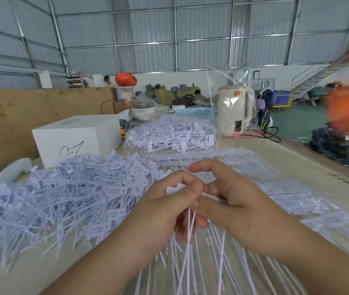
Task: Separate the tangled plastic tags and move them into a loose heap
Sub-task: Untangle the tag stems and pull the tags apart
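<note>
Pinching a small bunch of tags [187, 226] between thumb and curled fingers, the left hand [169, 211] meets the right hand [231, 201] at frame centre. The right hand's thumb and fingers also close on the bunch's flat heads, its index finger lifted above. White stems hang down toward 6 o'clock. A loose heap of tags [63, 194] spreads across the table [280, 154] at 9 o'clock. A flatter layer of tags [286, 201] lies at 3 o'clock. At 12 o'clock sits a clear bag of tags [171, 135], with a white box [78, 137] at 11 o'clock and a bagged kettle [233, 111] at 1 o'clock.
</note>
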The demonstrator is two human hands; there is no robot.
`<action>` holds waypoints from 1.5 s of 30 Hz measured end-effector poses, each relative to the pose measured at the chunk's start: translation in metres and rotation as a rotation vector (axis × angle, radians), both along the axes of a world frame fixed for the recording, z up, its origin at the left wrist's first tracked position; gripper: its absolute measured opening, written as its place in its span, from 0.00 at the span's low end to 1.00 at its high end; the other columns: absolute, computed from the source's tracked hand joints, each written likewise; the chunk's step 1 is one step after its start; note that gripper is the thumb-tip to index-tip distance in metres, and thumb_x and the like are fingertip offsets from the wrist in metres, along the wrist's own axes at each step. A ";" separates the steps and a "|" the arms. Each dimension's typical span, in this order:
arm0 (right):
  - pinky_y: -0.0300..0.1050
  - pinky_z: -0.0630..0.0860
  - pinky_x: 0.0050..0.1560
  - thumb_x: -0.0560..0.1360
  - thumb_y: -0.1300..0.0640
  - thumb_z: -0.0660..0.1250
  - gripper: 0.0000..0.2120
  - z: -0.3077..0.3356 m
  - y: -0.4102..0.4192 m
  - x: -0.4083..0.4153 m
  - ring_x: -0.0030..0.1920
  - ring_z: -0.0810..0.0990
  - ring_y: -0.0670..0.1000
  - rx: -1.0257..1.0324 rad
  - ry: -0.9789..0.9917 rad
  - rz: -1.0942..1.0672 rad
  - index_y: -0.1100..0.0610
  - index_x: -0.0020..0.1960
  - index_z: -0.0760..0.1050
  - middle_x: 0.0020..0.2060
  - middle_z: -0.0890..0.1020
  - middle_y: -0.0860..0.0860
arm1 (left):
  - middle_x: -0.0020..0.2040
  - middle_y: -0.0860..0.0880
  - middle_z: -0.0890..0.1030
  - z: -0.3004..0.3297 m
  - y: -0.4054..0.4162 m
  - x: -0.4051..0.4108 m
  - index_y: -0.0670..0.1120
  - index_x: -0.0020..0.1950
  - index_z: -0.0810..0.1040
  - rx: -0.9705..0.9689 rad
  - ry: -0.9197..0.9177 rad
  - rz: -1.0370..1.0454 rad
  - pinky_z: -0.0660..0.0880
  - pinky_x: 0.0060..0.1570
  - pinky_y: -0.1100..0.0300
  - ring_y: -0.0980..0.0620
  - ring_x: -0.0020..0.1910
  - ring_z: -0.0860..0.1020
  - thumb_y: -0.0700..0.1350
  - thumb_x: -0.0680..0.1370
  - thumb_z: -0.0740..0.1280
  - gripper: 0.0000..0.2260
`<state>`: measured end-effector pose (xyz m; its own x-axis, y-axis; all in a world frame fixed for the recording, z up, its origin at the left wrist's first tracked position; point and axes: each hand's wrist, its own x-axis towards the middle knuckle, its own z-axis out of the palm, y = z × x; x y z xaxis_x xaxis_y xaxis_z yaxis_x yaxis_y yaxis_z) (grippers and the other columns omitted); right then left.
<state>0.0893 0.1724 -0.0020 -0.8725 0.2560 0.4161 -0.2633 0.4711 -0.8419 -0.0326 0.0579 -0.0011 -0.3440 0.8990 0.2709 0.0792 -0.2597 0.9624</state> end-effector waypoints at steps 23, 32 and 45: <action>0.54 0.78 0.33 0.77 0.44 0.64 0.08 -0.001 0.007 0.002 0.29 0.77 0.53 0.161 0.046 -0.041 0.43 0.55 0.71 0.35 0.82 0.45 | 0.36 0.40 0.81 0.005 0.002 0.001 0.48 0.42 0.85 0.022 -0.149 0.022 0.73 0.27 0.62 0.50 0.25 0.75 0.48 0.72 0.69 0.06; 0.54 0.77 0.38 0.79 0.42 0.63 0.08 0.005 0.002 0.002 0.33 0.80 0.50 0.358 -0.154 -0.110 0.45 0.53 0.75 0.33 0.82 0.39 | 0.35 0.43 0.79 -0.002 0.003 -0.013 0.48 0.38 0.84 -0.028 -0.098 -0.029 0.71 0.26 0.64 0.52 0.25 0.72 0.44 0.71 0.70 0.04; 0.33 0.60 0.22 0.72 0.38 0.62 0.23 0.017 0.006 0.008 0.23 0.61 0.44 0.090 0.279 -0.572 0.59 0.36 0.70 0.24 0.63 0.48 | 0.26 0.48 0.72 0.006 0.004 -0.009 0.42 0.42 0.81 0.168 -0.490 0.040 0.66 0.20 0.65 0.54 0.19 0.68 0.42 0.69 0.66 0.06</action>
